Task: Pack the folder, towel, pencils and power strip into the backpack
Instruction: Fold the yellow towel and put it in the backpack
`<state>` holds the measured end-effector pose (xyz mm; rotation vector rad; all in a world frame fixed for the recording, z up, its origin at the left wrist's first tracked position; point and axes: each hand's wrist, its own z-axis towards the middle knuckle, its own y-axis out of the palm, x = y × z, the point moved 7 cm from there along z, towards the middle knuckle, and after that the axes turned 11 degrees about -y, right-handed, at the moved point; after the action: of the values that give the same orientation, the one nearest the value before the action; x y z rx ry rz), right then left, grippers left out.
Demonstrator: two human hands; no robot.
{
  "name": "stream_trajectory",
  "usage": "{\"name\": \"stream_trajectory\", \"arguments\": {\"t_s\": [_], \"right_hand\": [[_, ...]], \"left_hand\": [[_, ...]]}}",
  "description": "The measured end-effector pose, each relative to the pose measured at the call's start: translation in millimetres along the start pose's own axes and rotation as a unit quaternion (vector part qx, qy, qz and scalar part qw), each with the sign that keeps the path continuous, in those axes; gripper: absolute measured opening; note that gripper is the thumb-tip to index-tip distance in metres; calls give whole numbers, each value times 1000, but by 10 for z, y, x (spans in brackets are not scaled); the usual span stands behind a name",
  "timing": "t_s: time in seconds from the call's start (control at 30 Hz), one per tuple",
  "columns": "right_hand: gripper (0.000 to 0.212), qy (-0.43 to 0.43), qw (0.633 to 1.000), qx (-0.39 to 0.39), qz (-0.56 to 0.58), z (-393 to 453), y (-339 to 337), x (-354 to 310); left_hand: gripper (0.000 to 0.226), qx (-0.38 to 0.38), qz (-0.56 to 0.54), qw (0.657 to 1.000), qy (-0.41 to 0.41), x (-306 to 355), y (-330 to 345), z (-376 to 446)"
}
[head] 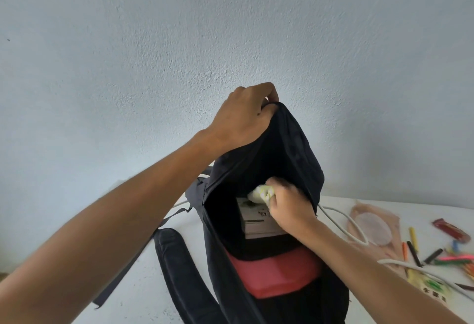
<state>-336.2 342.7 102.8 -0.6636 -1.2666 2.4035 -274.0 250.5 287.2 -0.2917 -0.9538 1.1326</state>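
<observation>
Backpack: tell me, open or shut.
Open. The left hand lifts the backpack flap, the right hand reaches inside with the towel.

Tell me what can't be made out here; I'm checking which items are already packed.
All in the head view:
- Power strip: only its white cable shows; the backpack and right arm hide the rest.
- Towel: mostly covered by the right hand.
- Pencils: blurred, uncountable, cut by the right edge.
- Left hand: fingertips hidden behind the backpack's rim.

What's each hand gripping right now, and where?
Left hand pinches the backpack by its top rim. Right hand clutches the bunched towel inside the opening.
</observation>
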Motion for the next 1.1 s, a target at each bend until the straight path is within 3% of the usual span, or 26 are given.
{"name": "stream_trajectory", "arguments": {"t_s": [0.07,0.13,0.2,0.27,0.33,0.4,0.5,0.83,1.0,1.1], "right_hand": [[26,-101,992,3,-81,-14,60,-212],[31,-119,984,-101,-85,-40,196,-324],[34,-15,977,-209,34,-47,267,-245],[35,59,968,-192,150,54,230,-130],[32,69,969,-175,160,165,213,-42],[31,61,953,-260,141,150,366,-46],[46,41,923,-378,64,13,567,-75],[44,87,912,-396,62,188,699,63],[41,85,930,-354,53,270,693,107],[38,134,941,-300,79,320,588,121]], "left_hand": [[10,-4,-2,1000,-4,-2,-4,0],[10,-8,-3,1000,-6,-8,3,-10],[10,-11,-2,1000,-6,-10,7,-17],[10,-11,-4,1000,-6,-6,4,-13],[10,-12,-5,1000,-7,2,1,-7],[10,-14,-3,1000,-9,6,-7,-3],[10,-17,-8,1000,-10,5,-1,-12],[7,-28,-11,999,44,180,-27,-130],[8,-35,-12,996,76,246,-55,-222],[8,-31,3,996,84,261,-94,-245]]}}
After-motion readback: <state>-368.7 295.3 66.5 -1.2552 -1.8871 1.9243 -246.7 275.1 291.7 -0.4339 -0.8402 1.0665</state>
